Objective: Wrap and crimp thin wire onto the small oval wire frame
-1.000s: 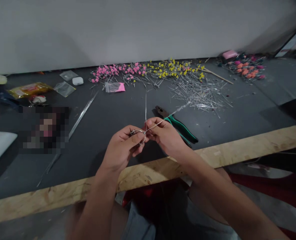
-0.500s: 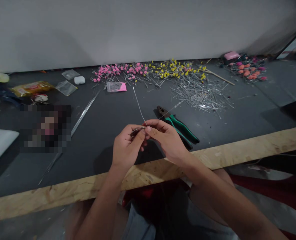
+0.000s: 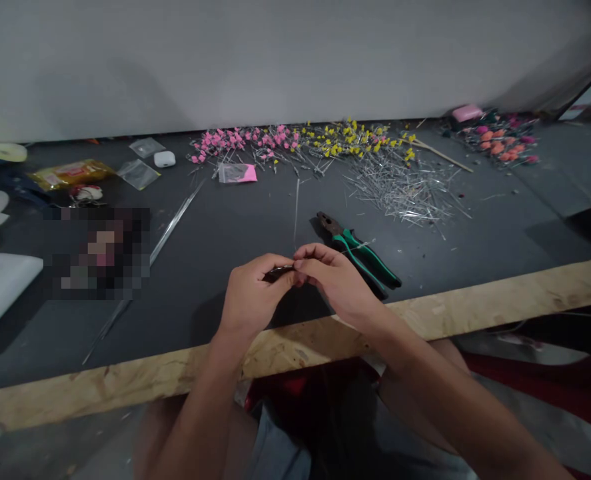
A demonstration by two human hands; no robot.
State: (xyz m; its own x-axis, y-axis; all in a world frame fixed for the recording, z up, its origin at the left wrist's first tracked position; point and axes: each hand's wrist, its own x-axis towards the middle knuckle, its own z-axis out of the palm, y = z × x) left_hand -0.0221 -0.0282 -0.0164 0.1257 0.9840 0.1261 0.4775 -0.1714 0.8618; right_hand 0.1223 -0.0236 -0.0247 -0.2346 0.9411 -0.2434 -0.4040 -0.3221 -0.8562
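Observation:
My left hand (image 3: 255, 287) is closed around a small dark metal tool (image 3: 278, 271), mostly hidden by the fingers, so its kind is unclear. My right hand (image 3: 330, 270) pinches a thin silvery wire (image 3: 296, 210) where the fingertips of both hands meet. One length of the wire stands upright above the fingers. Another thin end with a twisted tip (image 3: 368, 244) reaches out to the right, over the pliers. Those pliers (image 3: 358, 253), with green and black handles, lie on the dark table just beyond my right hand.
Behind lie pink-tipped wires (image 3: 235, 141), yellow-tipped wires (image 3: 352, 139) and a heap of bare wire pieces (image 3: 410, 190). A small bag of pink material (image 3: 238, 173) lies nearby. Long straight wires (image 3: 175, 217) stretch across the left. A wooden edge (image 3: 295, 347) runs along the front.
The upright wire has swung from leaning left to nearly vertical. Its other end has dropped to the right, across the pliers. Both hands stay together, slightly lower in view.

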